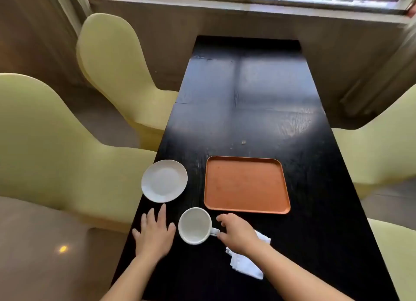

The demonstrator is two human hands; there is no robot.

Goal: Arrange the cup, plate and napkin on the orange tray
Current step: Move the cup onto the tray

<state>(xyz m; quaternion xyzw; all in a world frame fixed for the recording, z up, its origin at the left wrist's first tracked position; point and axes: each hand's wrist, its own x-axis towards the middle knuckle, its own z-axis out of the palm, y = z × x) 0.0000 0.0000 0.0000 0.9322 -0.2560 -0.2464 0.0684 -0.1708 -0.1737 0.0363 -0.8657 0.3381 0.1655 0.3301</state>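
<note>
The left hand (155, 233) lies flat and open on the black counter (258, 98), fingers spread, just left of the white cup (195, 225). The right hand (236, 233), loosely curled but unclosed, touches the cup's handle, covering part of the white napkin (246, 266). The white plate (164, 181) sits just beyond the left hand at the counter's edge; the bare orange tray (246, 184) lies beyond the right hand.

The plate (164, 180) is lying left of the tray (246, 184); the cup (195, 225) and napkin (246, 264) are lying nearer, all on the table (247, 93).
</note>
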